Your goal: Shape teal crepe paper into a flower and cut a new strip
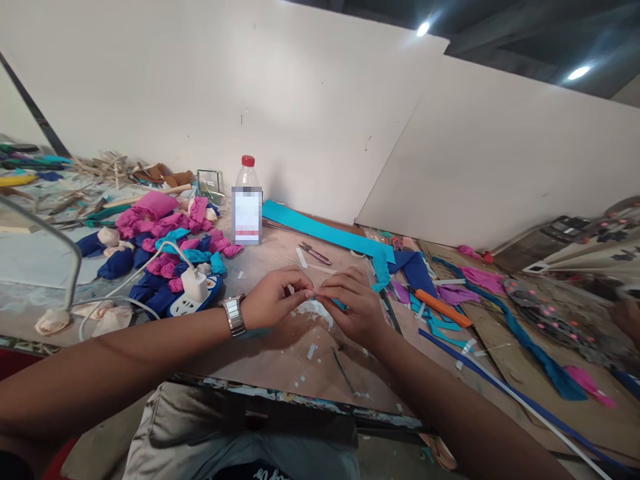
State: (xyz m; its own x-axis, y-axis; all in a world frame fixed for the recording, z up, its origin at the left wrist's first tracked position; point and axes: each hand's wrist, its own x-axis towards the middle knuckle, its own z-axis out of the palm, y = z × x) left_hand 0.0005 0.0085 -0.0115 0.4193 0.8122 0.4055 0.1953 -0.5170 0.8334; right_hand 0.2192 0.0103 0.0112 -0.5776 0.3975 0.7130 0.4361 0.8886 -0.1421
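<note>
My left hand (277, 298), with a metal-banded watch (233, 315) on its wrist, is closed in a pinch. Its fingertips meet those of my right hand (355, 303) above the table. A tiny bluish bit shows where the fingertips come together, too small to name. Some teal material shows beneath my right fingers; whether they grip it I cannot tell. Just beyond the hands lie small thread snips (315, 253) and a white paper strip (302, 257). A long turquoise strip (325, 230) stretches behind them, its crinkled end hanging near my right hand.
A red-capped bottle (247, 175) stands by the wall. Left of it are bundled pink and blue fabric pieces (160, 217) and a power strip (187, 303) with a white charger. On the right lie an orange-handled cutter (443, 307), blue strips and cardboard (493, 347). Another person's hand shows far right.
</note>
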